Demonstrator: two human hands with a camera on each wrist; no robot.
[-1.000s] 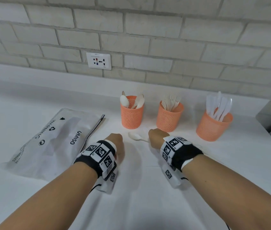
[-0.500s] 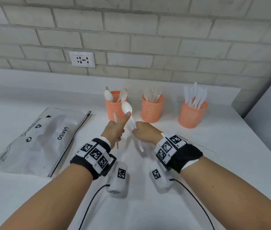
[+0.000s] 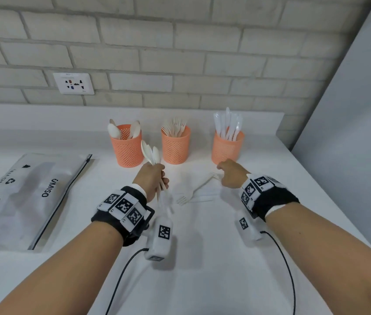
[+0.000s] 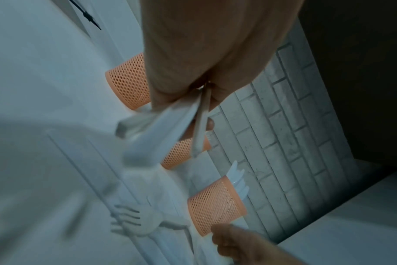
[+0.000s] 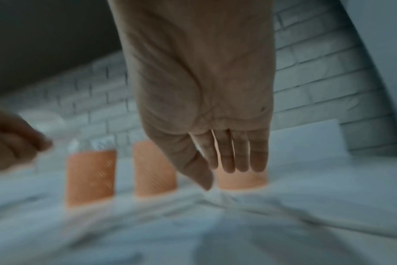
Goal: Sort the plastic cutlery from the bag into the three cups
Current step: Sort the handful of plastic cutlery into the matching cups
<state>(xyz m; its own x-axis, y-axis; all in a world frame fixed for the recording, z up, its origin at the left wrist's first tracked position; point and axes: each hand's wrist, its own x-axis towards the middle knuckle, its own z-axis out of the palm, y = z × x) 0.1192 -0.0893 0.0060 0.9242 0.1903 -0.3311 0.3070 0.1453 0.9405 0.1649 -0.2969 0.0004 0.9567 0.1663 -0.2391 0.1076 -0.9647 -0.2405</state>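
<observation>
My left hand [image 3: 153, 179] grips a small bunch of white spoons [image 3: 150, 152] by the handles, bowls up, just in front of the spoon cup [image 3: 126, 151]. From the left wrist, the handles [image 4: 184, 118] stick out below the closed fingers. My right hand [image 3: 226, 172] hovers low over the table in front of the knife cup [image 3: 225, 148], fingers [image 5: 233, 152] straight and holding nothing. Two white forks [image 3: 199, 187] lie on the table between the hands, one by the right fingertips. The fork cup [image 3: 175, 146] stands in the middle. The grey bag [image 3: 27, 196] lies flat at the left.
White table [image 3: 202, 269] against a brick wall with a socket [image 3: 73, 83]. A grey panel [image 3: 350, 110] closes the right side. Cables [image 3: 279, 251] from the wrist cameras trail over the near table. Faint clear cutlery pieces lie beside the forks.
Both hands lifted from the spoon on the table. The left hand now holds more spoons upright. The right hand let go and swung right towards the forks near the knife cup.
</observation>
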